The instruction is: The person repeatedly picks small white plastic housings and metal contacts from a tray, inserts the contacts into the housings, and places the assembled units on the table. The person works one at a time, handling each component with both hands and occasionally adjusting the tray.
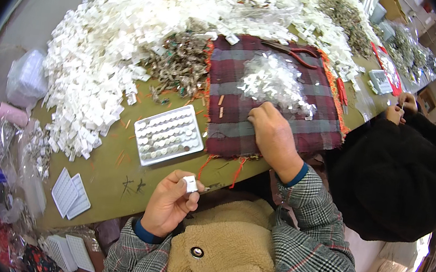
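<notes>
At far left, a broad heap of white plastic parts (90,71) covers the surface (105,187); two overlapping white trays (62,192) lie nearer the edge. Next, a white tray (170,157) holds rows of small round pieces (166,134). The left hand (168,206), over the near edge, pinches a white block (190,184). The right hand (274,137), well apart from it, curls over a plaid cloth (229,134) beside thin, shiny flakes (274,80); I cannot tell whether it grips any. Red-handled pliers (301,55) lie beyond.
</notes>
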`<action>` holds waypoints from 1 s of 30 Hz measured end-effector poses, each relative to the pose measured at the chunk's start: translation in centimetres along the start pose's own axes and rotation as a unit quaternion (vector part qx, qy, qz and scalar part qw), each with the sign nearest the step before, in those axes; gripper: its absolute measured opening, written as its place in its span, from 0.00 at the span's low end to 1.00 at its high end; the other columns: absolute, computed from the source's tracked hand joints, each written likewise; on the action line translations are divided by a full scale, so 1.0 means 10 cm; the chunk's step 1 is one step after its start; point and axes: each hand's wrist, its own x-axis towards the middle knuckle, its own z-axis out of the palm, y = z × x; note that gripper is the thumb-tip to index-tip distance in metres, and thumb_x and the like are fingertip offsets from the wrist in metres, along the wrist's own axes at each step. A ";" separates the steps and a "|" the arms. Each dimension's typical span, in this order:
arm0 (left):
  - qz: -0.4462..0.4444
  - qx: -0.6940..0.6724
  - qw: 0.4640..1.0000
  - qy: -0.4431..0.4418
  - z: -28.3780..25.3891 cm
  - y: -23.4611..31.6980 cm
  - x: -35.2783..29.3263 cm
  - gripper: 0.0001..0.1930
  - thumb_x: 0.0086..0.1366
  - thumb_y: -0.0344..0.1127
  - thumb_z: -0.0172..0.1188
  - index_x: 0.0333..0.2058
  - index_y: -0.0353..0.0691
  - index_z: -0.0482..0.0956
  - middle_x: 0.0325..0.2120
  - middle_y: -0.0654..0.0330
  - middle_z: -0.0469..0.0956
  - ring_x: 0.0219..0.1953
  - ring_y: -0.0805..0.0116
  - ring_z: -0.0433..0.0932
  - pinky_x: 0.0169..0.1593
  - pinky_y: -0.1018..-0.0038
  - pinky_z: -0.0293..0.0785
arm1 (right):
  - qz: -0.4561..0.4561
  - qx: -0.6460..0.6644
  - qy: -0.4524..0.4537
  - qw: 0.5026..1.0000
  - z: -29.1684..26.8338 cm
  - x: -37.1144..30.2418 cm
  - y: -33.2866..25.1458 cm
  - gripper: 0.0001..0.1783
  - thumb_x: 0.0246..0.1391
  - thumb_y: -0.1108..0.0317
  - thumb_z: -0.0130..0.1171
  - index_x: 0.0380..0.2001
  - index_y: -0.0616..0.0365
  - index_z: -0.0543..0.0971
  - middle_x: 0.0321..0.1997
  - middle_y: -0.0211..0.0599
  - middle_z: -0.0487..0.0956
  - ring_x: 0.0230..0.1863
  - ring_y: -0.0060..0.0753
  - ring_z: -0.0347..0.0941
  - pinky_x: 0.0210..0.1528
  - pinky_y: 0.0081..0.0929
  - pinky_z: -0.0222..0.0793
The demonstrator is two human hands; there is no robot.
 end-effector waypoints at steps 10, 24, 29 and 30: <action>0.104 -0.061 0.992 -0.043 0.00 -0.07 -0.28 0.14 0.73 0.31 0.52 0.53 0.32 0.73 0.40 0.52 0.81 0.38 0.68 0.83 0.44 0.72 0.85 | 0.068 0.473 -0.171 0.862 0.00 -0.24 -1.01 0.04 0.56 0.82 0.59 0.35 0.66 0.78 0.38 0.39 0.79 0.35 0.28 0.78 0.37 0.23 0.75; 0.139 -0.012 0.990 0.015 -0.07 -0.15 -0.48 0.13 0.72 0.30 0.54 0.51 0.30 0.75 0.37 0.53 0.82 0.35 0.67 0.84 0.42 0.72 0.85 | -0.133 0.302 -0.135 0.934 0.31 -0.53 -1.10 0.08 0.50 0.83 0.60 0.35 0.66 0.75 0.40 0.47 0.75 0.35 0.47 0.76 0.35 0.32 0.75; 0.141 -0.007 0.988 0.061 -0.07 -0.19 -0.46 0.12 0.72 0.29 0.55 0.50 0.30 0.76 0.35 0.54 0.83 0.34 0.68 0.84 0.41 0.71 0.85 | -0.131 0.306 -0.144 0.932 0.38 -0.61 -0.94 0.10 0.51 0.81 0.61 0.38 0.65 0.77 0.41 0.46 0.77 0.37 0.47 0.78 0.38 0.32 0.76; 0.144 -0.029 0.988 0.038 -0.07 -0.19 -0.46 0.12 0.72 0.29 0.55 0.50 0.30 0.76 0.34 0.54 0.83 0.34 0.68 0.84 0.42 0.71 0.85 | -0.090 0.307 -0.188 0.929 0.35 -0.63 -0.92 0.11 0.51 0.81 0.62 0.39 0.65 0.77 0.42 0.46 0.77 0.38 0.47 0.78 0.39 0.31 0.76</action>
